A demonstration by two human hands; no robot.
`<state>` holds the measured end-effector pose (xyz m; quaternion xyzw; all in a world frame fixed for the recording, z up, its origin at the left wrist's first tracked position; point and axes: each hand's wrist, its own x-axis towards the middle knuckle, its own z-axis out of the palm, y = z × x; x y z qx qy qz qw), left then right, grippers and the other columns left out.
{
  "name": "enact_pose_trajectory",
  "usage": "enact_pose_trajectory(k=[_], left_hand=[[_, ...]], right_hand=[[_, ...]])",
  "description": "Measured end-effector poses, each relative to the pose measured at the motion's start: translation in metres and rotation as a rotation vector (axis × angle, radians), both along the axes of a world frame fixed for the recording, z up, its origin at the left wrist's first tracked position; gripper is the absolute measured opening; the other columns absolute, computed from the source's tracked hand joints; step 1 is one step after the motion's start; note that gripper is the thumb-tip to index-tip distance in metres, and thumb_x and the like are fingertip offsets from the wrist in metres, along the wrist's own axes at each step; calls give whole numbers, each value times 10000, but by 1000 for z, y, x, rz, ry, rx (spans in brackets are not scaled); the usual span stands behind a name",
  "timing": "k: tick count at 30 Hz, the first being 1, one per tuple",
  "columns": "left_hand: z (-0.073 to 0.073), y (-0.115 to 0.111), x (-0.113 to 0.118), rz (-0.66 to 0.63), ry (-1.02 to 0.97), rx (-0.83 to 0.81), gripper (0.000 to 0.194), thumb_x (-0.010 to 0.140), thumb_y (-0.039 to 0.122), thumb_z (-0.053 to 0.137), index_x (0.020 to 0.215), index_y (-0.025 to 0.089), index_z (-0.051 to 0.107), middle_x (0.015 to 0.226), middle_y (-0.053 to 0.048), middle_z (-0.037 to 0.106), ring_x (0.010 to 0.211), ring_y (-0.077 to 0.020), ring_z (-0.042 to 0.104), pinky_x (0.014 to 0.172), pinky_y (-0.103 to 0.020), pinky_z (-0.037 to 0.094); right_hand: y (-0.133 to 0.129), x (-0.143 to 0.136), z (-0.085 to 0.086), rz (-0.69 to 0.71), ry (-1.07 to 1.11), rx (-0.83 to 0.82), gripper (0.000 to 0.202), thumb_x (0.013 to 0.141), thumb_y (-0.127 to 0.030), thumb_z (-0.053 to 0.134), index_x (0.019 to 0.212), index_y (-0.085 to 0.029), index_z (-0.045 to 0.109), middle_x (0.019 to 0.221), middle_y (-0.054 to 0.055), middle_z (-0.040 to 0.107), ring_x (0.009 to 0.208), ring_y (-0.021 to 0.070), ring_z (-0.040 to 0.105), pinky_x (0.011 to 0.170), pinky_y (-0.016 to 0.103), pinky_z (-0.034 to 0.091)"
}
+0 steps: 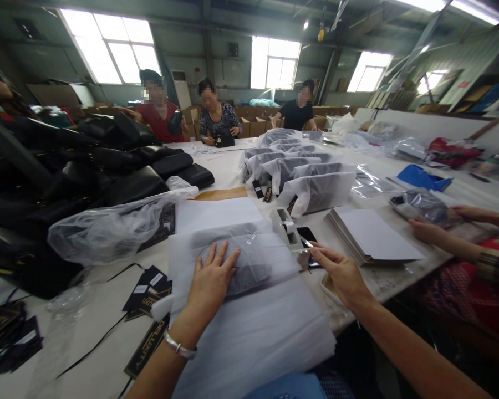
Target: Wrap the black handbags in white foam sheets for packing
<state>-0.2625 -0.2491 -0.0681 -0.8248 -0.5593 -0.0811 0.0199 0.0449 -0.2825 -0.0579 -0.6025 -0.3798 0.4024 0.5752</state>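
My left hand (216,271) lies flat, fingers spread, on a dark bag wrapped in translucent white paper (249,260). Under the bundle is a stack of white tissue sheets (253,338). My right hand (341,271) is pinched closed at the front end of a grey tape dispenser (286,227), on what looks like a short strip of clear tape. A dark phone-like object (305,235) lies behind the dispenser, partly hidden. Black hang tags (147,291) with cords lie left of my left arm.
Black bags (128,183) are heaped at the left, beside a clear plastic bag (108,227). Wrapped bags (316,188) stand in rows ahead. A stack of grey-white boards (374,235) lies right. A co-worker's hands (428,227) hold a plastic-covered bundle (419,205); several people work across the table.
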Motion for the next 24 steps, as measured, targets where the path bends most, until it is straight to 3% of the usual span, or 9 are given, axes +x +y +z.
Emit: enact_pose_trajectory(k=[3,7,11,15,19,24], left_hand=[[2,-1,0,5,15,-7,471,969,262,499,1432,350,476,1567,-47,367,1442,-360,325,1042,-612,418],[1,-1,1,12,27,-15,473,975,264,484,1438,358,464,1574,-37,350,1449,-353,310,1043,-608,419],[-4,2,0,16,21,-9,501,963,221,494,1438,377,458,1569,-30,358,1444,-352,322,1047,-613,415],[-8,6,-1,29,9,-41,546,946,160,479,1429,413,457,1571,-23,350,1445,-352,317,1042,-617,421],[-9,10,-2,40,3,-79,591,921,104,473,1424,413,459,1571,-10,335,1445,-341,318,1048,-605,426],[2,15,-17,-17,-144,-107,565,953,150,436,1494,303,375,1560,-52,367,1420,-290,383,1065,-506,460]], right_hand=[[-13,2,-9,42,161,-139,428,630,-506,859,902,-184,789,1024,101,744,994,247,671,888,354,550],[-15,8,-23,47,209,-266,445,551,-482,906,825,-155,777,827,72,733,740,157,668,722,262,566],[-2,23,-34,108,-83,-251,430,655,-545,810,804,-145,763,712,41,694,562,108,581,567,226,503],[9,42,-34,230,-480,-255,415,773,-562,651,731,-159,741,583,27,653,535,155,596,533,249,458],[9,55,-14,285,-810,-167,366,852,-495,553,747,-210,755,639,34,694,603,197,646,594,273,480],[15,30,45,519,-1005,149,256,911,-412,556,906,-267,767,855,49,734,766,214,669,711,292,503]])
